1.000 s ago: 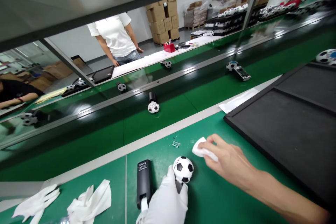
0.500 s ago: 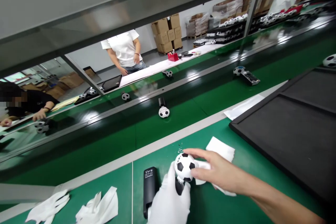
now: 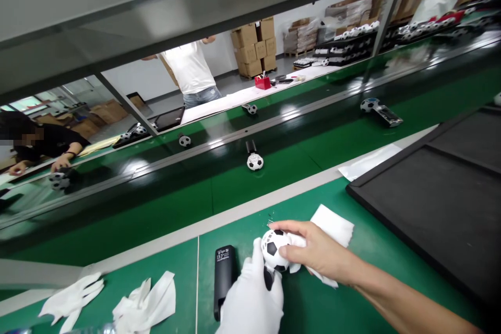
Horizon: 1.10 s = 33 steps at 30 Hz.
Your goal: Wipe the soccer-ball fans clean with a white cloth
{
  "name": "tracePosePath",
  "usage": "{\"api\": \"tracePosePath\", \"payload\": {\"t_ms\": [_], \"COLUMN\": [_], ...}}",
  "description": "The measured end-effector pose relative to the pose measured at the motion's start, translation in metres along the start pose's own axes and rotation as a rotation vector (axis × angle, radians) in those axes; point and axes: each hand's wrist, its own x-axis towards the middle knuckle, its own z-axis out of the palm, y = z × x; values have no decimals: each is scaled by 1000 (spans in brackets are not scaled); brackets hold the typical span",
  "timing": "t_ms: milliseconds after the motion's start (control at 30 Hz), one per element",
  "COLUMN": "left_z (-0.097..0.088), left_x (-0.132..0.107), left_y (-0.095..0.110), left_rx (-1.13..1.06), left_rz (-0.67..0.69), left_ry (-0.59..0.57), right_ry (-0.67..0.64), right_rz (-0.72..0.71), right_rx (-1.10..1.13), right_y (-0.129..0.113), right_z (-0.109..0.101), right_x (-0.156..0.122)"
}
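My left hand (image 3: 254,297), in a white glove, is closed around the dark handle of a device with a soccer-ball head (image 3: 274,249). My right hand (image 3: 313,250) is bare and bent over the ball's right side, its thumb and fingertips touching the ball. A crumpled white cloth (image 3: 296,242) is bunched in that hand, against the ball, partly hidden by the fingers. Just left of my gloved hand lies a black device (image 3: 224,276) with small printed text; its lower end is covered. A folded white cloth (image 3: 332,224) lies on the green table behind my right hand.
A white glove (image 3: 74,297) and a crumpled cloth (image 3: 146,302) lie at left. The green conveyor (image 3: 188,193) carries soccer-ball devices, including one ahead (image 3: 255,160). A black tray (image 3: 426,193) occupies the right. Co-workers stand or sit across the line under a grey overhead beam (image 3: 156,21).
My right thumb has shifted left across the ball, and the cloth has shifted with that hand. Devices on the near belt have moved right. The co-worker opposite has raised their arms.
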Motion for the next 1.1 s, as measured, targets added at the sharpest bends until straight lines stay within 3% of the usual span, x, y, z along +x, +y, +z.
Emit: {"api": "tracePosePath", "payload": {"t_ms": [233, 533, 667, 800, 867, 967, 1033, 1100], "left_z": [-4, 4, -7, -10, -8, -10, -15, -21], "left_x": [1, 4, 5, 9, 11, 9, 4, -3], "left_y": [-1, -9, -7, -5, -5, -6, -8, -10], "left_rx": [-14, -30, -355, -845, -925, -898, -904, -919], "left_rz": [17, 52, 23, -25, 1, 85, 142, 179], "left_ry": [-37, 14, -86, -298, -330, -297, -293, -317], "right_ry": [-62, -5, 54, 383, 422, 275, 156, 22], "right_rz": [157, 34, 80, -72, -259, -552, -567, -441], "right_rx": [67, 44, 204, 371, 218, -358, -658, -707], "right_y": [-5, 7, 1, -20, -28, -35, -39, -43], "right_z": [-5, 2, -12, -16, -3, 26, 37, 35], "right_x": [1, 5, 8, 7, 3, 1, 7, 21]}}
